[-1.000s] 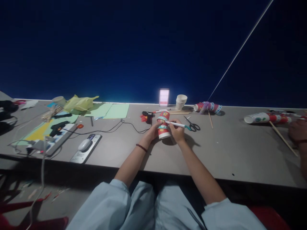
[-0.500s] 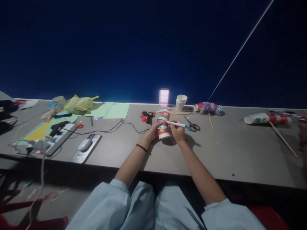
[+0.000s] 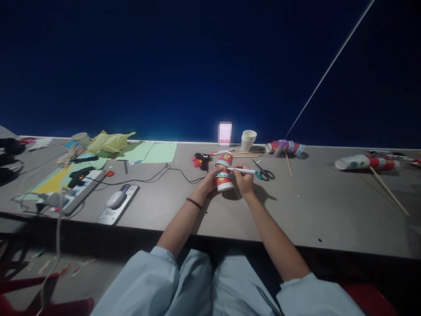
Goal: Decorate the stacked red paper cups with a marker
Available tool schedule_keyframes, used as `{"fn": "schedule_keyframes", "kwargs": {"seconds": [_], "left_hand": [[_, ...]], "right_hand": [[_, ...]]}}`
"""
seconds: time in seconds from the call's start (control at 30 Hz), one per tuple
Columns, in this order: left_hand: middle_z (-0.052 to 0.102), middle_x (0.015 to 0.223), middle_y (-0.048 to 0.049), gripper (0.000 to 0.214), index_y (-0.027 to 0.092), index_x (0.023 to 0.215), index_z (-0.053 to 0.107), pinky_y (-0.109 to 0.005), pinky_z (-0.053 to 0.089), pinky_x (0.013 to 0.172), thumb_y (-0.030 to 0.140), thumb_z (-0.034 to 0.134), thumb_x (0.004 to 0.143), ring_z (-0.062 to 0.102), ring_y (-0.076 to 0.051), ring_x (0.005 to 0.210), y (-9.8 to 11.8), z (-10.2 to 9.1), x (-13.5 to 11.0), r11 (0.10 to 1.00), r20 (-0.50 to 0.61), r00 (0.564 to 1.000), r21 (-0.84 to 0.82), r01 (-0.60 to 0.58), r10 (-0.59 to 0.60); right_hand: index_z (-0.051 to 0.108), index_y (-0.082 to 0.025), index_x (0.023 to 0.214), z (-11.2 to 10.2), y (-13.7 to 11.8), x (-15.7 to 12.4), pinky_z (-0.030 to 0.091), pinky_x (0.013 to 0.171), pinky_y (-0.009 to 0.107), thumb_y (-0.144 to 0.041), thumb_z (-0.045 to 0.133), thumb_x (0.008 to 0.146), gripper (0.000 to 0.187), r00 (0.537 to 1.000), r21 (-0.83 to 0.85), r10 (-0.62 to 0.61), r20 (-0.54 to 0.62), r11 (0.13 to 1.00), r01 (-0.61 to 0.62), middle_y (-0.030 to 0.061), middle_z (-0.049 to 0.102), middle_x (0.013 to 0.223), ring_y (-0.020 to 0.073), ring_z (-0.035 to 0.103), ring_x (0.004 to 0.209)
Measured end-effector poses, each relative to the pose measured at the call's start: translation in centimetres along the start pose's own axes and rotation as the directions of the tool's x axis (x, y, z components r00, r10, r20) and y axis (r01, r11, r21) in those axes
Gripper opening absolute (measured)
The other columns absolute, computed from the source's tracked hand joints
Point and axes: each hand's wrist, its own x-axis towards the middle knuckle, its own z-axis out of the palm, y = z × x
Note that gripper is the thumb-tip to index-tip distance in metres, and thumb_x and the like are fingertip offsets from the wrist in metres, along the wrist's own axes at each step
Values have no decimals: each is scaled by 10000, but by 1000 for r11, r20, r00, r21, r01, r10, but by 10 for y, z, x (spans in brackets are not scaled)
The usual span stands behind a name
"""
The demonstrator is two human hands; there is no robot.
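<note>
A red patterned paper cup stack (image 3: 224, 173) lies tilted on the grey table (image 3: 315, 206) in front of me. My left hand (image 3: 208, 181) is wrapped around its left side. My right hand (image 3: 244, 180) grips a white pen with a teal cap (image 3: 245, 171), its tip resting against the cup's side. Black-handled scissors (image 3: 264, 172) lie just right of my right hand.
A black glue gun (image 3: 201, 159) and its cable sit behind the cup. White cups (image 3: 247, 139), more patterned cups (image 3: 285, 147) (image 3: 365, 162) and wooden sticks (image 3: 388, 190) lie to the right. Green paper (image 3: 158, 152), a power strip (image 3: 79, 186) and a phone (image 3: 117, 202) lie left.
Another person's hand at the far right edge has drawn back out of view. My hands, the cup and the pen have barely moved.
</note>
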Motion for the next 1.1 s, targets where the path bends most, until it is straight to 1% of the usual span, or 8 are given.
{"fn": "schedule_keyframes", "kwargs": {"seconds": [0.13,0.3,0.43,0.57,0.67,0.8,1.0,1.1], "left_hand": [[739,827,-109,166,99,925,672,-320,537,813,181,669,781,705,-211,734,1,1,-1,1000,4,1000,18,3,-3],[736,815,-98,154,105,916,673,-312,536,792,177,673,780,696,-197,704,0,0,0,1000,-2,1000,12,-9,9],[735,807,-95,159,108,914,669,-313,533,802,177,683,771,696,-194,696,0,-1,1,1000,-13,1000,2,-4,4],[739,819,-96,178,110,940,669,-323,531,829,182,672,778,707,-209,733,0,-1,1,1000,-5,1000,3,-1,1],[738,800,-82,192,114,963,668,-322,532,841,172,664,780,706,-202,721,0,0,1,1000,-15,1000,3,4,-4],[737,790,-74,197,119,960,663,-310,540,821,173,678,771,701,-189,691,0,1,0,1000,-17,1000,-9,0,0],[737,790,-86,196,111,955,665,-324,536,832,171,667,769,707,-208,725,1,2,0,1000,-24,1000,7,5,-4],[732,773,-84,167,109,923,665,-316,540,803,172,666,769,702,-203,707,0,1,0,1000,-3,1000,8,0,0]], "right_hand": [[593,-211,722,1,-2,0,503,615,271,-303,603,727,93,1000,-21,-15,-26,1000,14,-8,661,687,152,604,646],[602,-208,713,0,-2,0,500,607,264,-298,604,722,91,1000,-46,-19,-17,999,18,-8,659,691,147,591,640],[602,-209,702,-1,0,1,508,618,268,-279,600,715,72,1000,-27,-4,-8,1000,4,-5,677,702,153,610,656],[596,-213,697,-1,3,1,527,660,292,-264,601,710,53,1000,9,17,-3,1000,-17,3,696,722,170,645,694],[590,-212,701,-1,4,2,528,679,297,-259,596,718,51,1000,20,10,2,1000,-10,7,698,732,172,654,709],[583,-212,708,-1,2,1,517,652,282,-279,593,734,73,1000,-13,-8,-9,1000,8,-5,670,702,160,632,681],[603,-204,745,-1,-1,0,502,627,270,-303,602,743,99,999,-52,-40,2,998,41,-4,653,713,150,603,658],[602,-204,741,-1,-3,0,489,605,263,-298,594,738,94,999,-69,-39,3,997,39,-9,646,691,144,586,634]]}}
